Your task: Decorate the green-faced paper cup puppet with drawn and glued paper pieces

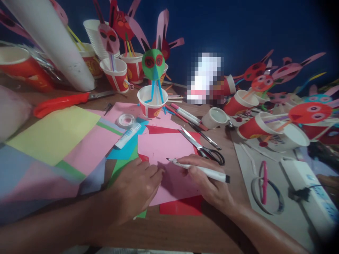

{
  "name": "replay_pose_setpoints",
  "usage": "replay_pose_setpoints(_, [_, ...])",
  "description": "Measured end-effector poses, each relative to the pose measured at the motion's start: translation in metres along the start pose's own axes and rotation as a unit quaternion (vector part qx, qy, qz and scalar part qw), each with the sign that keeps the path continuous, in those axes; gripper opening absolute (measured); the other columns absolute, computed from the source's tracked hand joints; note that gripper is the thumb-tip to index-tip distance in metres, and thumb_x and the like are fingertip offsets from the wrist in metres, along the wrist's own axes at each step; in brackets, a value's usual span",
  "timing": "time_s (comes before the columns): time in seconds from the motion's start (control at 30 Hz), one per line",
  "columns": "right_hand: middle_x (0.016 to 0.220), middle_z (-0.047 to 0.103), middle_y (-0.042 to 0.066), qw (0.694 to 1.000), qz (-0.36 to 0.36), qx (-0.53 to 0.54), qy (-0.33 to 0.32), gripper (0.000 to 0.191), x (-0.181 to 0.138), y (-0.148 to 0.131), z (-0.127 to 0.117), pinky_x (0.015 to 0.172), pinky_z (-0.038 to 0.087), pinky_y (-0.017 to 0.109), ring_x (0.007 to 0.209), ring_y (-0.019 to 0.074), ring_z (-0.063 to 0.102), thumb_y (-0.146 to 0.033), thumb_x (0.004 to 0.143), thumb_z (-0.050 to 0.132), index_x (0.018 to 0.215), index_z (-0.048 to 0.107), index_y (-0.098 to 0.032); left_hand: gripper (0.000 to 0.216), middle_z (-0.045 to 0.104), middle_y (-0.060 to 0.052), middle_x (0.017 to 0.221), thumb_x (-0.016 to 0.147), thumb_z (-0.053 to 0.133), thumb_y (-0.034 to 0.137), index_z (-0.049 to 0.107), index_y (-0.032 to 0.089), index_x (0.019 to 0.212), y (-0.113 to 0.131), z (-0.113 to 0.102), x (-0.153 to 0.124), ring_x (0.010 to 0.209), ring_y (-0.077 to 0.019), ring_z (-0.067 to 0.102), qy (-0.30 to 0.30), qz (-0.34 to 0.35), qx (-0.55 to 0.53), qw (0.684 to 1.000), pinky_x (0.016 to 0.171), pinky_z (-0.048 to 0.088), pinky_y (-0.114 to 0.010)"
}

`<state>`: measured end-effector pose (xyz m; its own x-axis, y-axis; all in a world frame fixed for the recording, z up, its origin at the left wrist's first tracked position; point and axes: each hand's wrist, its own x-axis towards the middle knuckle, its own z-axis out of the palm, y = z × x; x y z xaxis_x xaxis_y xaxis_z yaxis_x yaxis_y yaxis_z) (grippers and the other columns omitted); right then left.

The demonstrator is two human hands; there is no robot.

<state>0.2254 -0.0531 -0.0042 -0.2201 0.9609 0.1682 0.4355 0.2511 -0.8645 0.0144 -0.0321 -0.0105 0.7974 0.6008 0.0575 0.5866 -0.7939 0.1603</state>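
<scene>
My right hand [209, 180] holds a white marker pen [209, 171] with a black end, its tip just over a pink sheet of paper [165, 144]. Curled on the left side of that sheet, my left hand [137, 183] holds it down; its fingertips are partly hidden. Red paper [180, 208] and green paper [120, 165] stick out from beneath. Black-handled scissors [202, 146] lie at the sheet's upper right corner. Beyond the sheet, a paper cup [152, 102] bears a green paper face [153, 64] with pink ears.
Coloured sheets [55, 135] spread at left, near a red-handled knife [62, 104]. A tape roll [125, 120] and markers [188, 114] lie behind the work. On the right are a small cup [215, 118], cups with paper faces [311, 113], a power strip [312, 190] and a ring [267, 195].
</scene>
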Motion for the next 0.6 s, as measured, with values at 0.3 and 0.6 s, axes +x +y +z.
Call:
replay_pose_setpoints(0.3, [0.056, 0.061, -0.002, 0.992, 0.047, -0.082, 0.082, 0.007, 0.006, 0.000, 0.013, 0.043, 0.041, 0.017, 0.044, 0.0076, 0.052, -0.021, 0.074, 0.060, 0.069, 0.058, -0.017, 0.021, 0.058, -0.002, 0.074, 0.079, 0.047, 0.013, 0.055, 0.014, 0.098, 0.001, 0.003, 0.000, 0.068, -0.0188, 0.052, -0.003, 0.002, 0.012, 1.000, 0.067, 0.034, -0.035])
replay_pose_setpoints(0.6, [0.054, 0.058, -0.003, 0.994, 0.039, -0.074, 0.075, 0.011, 0.008, 0.000, 0.018, 0.040, 0.037, 0.017, 0.043, 0.0067, 0.049, -0.020, 0.074, 0.059, 0.065, 0.054, -0.017, 0.019, 0.058, -0.002, 0.074, 0.079, 0.047, 0.014, 0.055, 0.014, 0.096, 0.001, 0.002, -0.002, 0.068, -0.0188, 0.052, 0.005, 0.006, 0.012, 1.000, 0.068, 0.034, -0.035])
